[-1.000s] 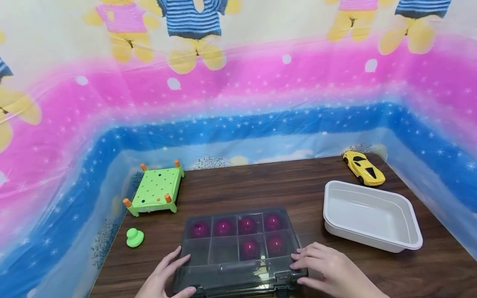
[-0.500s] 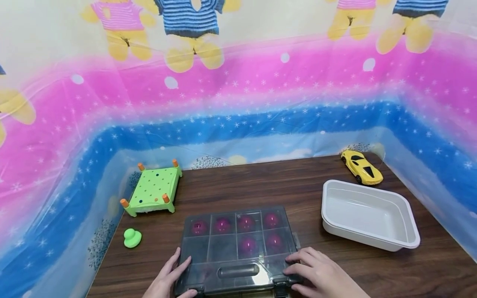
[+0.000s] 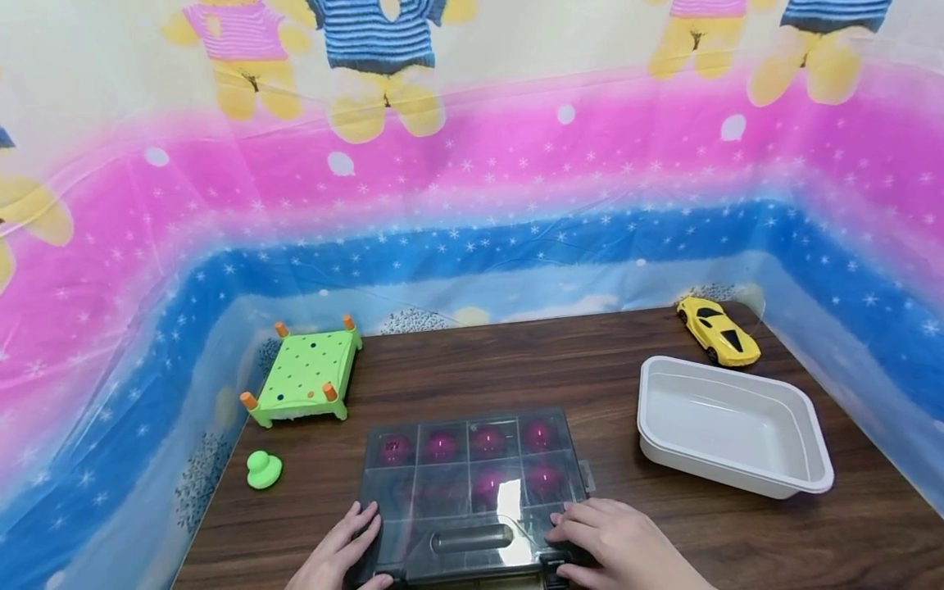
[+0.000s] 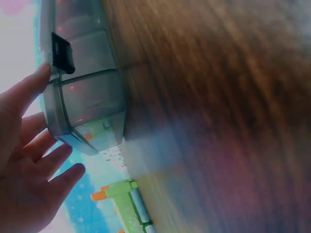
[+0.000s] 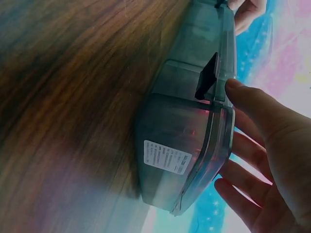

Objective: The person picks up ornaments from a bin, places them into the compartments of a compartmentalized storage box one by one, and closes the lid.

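Note:
A smoky see-through compartment box [image 3: 442, 492] lies flat at the near middle of the table, its lid down. Through the lid several magenta balls [image 3: 441, 445] show in the back and right compartments. My left hand [image 3: 335, 549] rests at the box's near left corner, fingers spread on the lid edge and thumb by a black latch [image 4: 63, 53]. At the near right corner my right hand [image 3: 608, 541] lays its fingertips on the lid. In the right wrist view, its thumb touches the lid rim beside the other latch [image 5: 208, 77]. Both latches stick out from the front.
Left of the box are a green toy bed [image 3: 306, 373] with orange posts and a small green knob-topped piece [image 3: 263, 469]. To the right stands a white tray [image 3: 737, 487], with a yellow toy car [image 3: 719, 332] behind it. A printed cloth wall surrounds the table.
The lid's front has come down, and its handle slot now shows fully. My right hand has shifted left and slightly down. My left hand has moved slightly.

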Motion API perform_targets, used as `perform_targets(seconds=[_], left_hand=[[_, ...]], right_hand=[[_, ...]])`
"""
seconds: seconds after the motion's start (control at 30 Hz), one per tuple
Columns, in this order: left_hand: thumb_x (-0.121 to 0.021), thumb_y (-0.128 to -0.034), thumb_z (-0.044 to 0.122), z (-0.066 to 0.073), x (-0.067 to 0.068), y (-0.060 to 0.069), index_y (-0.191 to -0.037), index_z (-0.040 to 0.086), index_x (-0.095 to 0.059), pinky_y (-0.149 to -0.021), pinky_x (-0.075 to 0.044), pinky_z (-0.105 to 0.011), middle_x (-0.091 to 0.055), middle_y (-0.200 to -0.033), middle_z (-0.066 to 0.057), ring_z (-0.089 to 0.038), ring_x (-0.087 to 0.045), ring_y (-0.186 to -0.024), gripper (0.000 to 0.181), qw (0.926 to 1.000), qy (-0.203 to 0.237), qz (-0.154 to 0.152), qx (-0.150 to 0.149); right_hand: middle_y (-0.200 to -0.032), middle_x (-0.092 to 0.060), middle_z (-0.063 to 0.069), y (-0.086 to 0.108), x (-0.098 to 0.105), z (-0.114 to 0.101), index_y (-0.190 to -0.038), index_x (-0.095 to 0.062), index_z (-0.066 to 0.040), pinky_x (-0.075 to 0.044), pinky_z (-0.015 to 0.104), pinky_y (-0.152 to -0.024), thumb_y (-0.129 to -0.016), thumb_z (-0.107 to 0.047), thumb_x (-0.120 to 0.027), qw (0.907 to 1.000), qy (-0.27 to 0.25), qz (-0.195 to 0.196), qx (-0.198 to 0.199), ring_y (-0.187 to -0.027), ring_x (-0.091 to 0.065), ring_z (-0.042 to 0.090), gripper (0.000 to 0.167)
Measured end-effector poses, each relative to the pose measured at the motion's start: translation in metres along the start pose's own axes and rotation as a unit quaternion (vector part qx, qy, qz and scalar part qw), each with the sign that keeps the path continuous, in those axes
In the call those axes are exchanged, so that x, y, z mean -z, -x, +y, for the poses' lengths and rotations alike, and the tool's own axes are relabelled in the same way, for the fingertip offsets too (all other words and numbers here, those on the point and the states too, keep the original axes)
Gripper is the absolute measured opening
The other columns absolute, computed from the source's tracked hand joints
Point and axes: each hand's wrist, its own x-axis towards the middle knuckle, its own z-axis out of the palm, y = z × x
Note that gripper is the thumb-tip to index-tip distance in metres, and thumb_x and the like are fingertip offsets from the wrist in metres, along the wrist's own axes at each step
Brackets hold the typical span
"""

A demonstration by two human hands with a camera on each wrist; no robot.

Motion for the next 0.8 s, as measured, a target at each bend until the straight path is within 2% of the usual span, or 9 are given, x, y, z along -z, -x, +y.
perform_targets(seconds=[0.1, 0.17, 0.23, 0.33, 0.47, 0.57, 0.67, 0.73, 0.8], left_hand=[[-0.075, -0.0809, 0.045, 0.001, -0.001, 0.003, -0.113, 0.010, -0.073, -0.086, -0.050, -0.040, -0.061, -0.127, -0.006, -0.034, -0.052, -0.119, 0.047, 0.9996, 0.003, 0.022, -0.019], [-0.073, -0.0842, 0.041, -0.001, -0.006, 0.005, -0.109, 0.012, -0.075, -0.091, -0.046, -0.029, -0.063, -0.124, -0.008, -0.034, -0.055, -0.116, 0.038, 0.9952, 0.019, 0.061, -0.074], [-0.072, -0.0865, 0.036, -0.003, -0.010, 0.007, -0.107, 0.012, -0.076, -0.097, -0.038, -0.020, -0.064, -0.121, -0.011, -0.032, -0.057, -0.114, 0.032, 0.9856, 0.030, 0.101, -0.132], [-0.074, -0.0864, 0.029, -0.005, -0.012, 0.010, -0.112, 0.011, -0.074, -0.099, -0.032, -0.016, -0.063, -0.122, -0.014, -0.023, -0.052, -0.121, 0.031, 0.9792, 0.052, 0.105, -0.166], [-0.076, -0.0814, 0.027, -0.004, -0.002, 0.011, -0.120, 0.016, -0.070, -0.088, -0.048, -0.030, -0.060, -0.128, -0.013, -0.011, -0.038, -0.130, 0.041, 0.9894, 0.057, 0.012, -0.133], [-0.070, -0.0863, 0.031, -0.005, 0.007, 0.006, -0.124, 0.012, -0.067, -0.081, -0.051, -0.047, -0.057, -0.129, -0.019, -0.024, -0.042, -0.130, 0.042, 0.9880, 0.061, -0.087, -0.112], [-0.065, -0.0914, 0.034, -0.007, 0.012, 0.000, -0.127, 0.007, -0.064, -0.082, -0.049, -0.053, -0.054, -0.130, -0.026, -0.041, -0.048, -0.122, 0.045, 0.9800, 0.063, -0.159, -0.101], [-0.064, -0.0921, 0.034, -0.009, 0.011, -0.001, -0.127, 0.005, -0.063, -0.081, -0.049, -0.054, -0.054, -0.128, -0.028, -0.045, -0.048, -0.119, 0.045, 0.9773, 0.061, -0.172, -0.107], [-0.065, -0.0914, 0.034, -0.010, 0.009, -0.001, -0.126, 0.005, -0.064, -0.080, -0.050, -0.052, -0.056, -0.126, -0.028, -0.044, -0.050, -0.118, 0.045, 0.9784, 0.050, -0.159, -0.122]], right_hand=[[-0.108, -0.064, -0.015, -0.001, -0.003, -0.001, -0.111, -0.070, -0.028, -0.054, 0.030, -0.074, -0.088, -0.045, -0.068, 0.9998, 0.007, 0.019, 0.005, -0.092, -0.060, 0.003, 0.028], [-0.107, -0.064, -0.014, 0.000, -0.006, -0.002, -0.108, -0.071, -0.027, -0.053, 0.025, -0.072, -0.087, -0.044, -0.070, 0.9993, 0.009, 0.035, 0.010, -0.090, -0.059, 0.001, 0.027], [-0.106, -0.064, -0.013, 0.002, -0.009, -0.003, -0.106, -0.072, -0.026, -0.052, 0.022, -0.070, -0.085, -0.043, -0.073, 0.9985, 0.014, 0.051, 0.016, -0.089, -0.058, 0.000, 0.027], [-0.106, -0.063, -0.011, 0.003, -0.012, -0.004, -0.105, -0.071, -0.025, -0.051, 0.019, -0.069, -0.084, -0.045, -0.073, 0.9970, 0.033, 0.065, 0.027, -0.088, -0.058, 0.000, 0.029], [-0.107, -0.063, -0.009, 0.002, -0.012, -0.003, -0.107, -0.070, -0.023, -0.052, 0.021, -0.070, -0.084, -0.055, -0.068, 0.9970, 0.052, 0.050, 0.028, -0.089, -0.058, 0.003, 0.039], [-0.107, -0.062, -0.009, 0.001, -0.010, -0.002, -0.111, -0.069, -0.021, -0.053, 0.023, -0.071, -0.084, -0.057, -0.067, 0.9980, 0.057, 0.016, 0.023, -0.088, -0.057, 0.004, 0.045], [-0.103, -0.057, -0.011, -0.001, -0.009, -0.004, -0.114, -0.066, -0.020, -0.050, 0.017, -0.066, -0.085, -0.051, -0.068, 0.9985, 0.048, -0.023, 0.015, -0.083, -0.052, 0.003, 0.042], [-0.099, -0.052, -0.013, -0.002, -0.009, -0.007, -0.112, -0.065, -0.021, -0.046, 0.013, -0.062, -0.087, -0.051, -0.066, 0.9984, 0.041, -0.038, 0.007, -0.079, -0.047, 0.002, 0.039], [-0.096, -0.049, -0.015, -0.002, -0.009, -0.009, -0.108, -0.064, -0.023, -0.043, 0.011, -0.060, -0.089, -0.056, -0.060, 0.9985, 0.037, -0.040, -0.003, -0.077, -0.044, 0.001, 0.038]])
